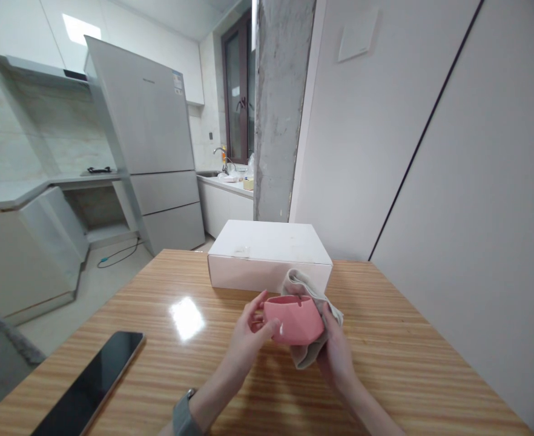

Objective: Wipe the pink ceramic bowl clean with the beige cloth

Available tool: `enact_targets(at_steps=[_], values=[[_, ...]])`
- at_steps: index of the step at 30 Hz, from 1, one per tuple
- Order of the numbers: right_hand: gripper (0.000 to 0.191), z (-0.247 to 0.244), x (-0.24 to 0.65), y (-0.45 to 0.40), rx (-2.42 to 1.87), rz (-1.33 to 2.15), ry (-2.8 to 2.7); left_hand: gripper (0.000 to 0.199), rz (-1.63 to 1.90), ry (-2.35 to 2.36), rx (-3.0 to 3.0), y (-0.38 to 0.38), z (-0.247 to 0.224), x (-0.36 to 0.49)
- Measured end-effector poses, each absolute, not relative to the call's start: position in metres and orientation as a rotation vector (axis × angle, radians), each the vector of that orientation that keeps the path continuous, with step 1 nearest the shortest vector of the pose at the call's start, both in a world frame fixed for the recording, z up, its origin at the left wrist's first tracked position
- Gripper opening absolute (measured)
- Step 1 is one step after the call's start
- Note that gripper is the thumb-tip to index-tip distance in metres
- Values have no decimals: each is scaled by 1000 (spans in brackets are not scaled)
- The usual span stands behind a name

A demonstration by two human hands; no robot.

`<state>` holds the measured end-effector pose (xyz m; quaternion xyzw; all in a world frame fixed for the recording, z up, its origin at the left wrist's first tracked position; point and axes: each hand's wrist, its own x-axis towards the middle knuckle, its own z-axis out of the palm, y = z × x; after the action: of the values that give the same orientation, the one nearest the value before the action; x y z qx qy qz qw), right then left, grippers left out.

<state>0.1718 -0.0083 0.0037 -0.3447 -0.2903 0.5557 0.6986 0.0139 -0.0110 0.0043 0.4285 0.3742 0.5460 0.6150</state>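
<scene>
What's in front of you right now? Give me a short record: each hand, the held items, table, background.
Left hand: grips the left side of a pink container
Right hand: holds a grey cloth against the container's right side
Container opening: faces up
Table: wood-grain; closed white box beyond the hands, phone at left
Background: fridge on the left

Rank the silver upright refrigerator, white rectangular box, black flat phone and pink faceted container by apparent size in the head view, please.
1. Silver refrigerator
2. White box
3. Black phone, cut off by the bottom edge
4. Pink container
</scene>
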Motion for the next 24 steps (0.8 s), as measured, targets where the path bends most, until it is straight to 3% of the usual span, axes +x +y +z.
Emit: enact_targets(at_steps=[5,9,15,21,24], values=[[40,3,162,-14,-722,1396,-557,71,1159,534,832,-16,2,19],[40,8,160,-18,-716,1410,-566,62,1178,580,804,-16,5,19],[48,-5,163,-23,-832,1312,-596,66,1312,691,922,-7,-3,12],[42,-34,165,-22,-957,1106,-717,75,1354,850,955,-6,-4,12],[47,-29,164,-17,-929,1165,-631,65,1292,812,847,-5,-1,11]])
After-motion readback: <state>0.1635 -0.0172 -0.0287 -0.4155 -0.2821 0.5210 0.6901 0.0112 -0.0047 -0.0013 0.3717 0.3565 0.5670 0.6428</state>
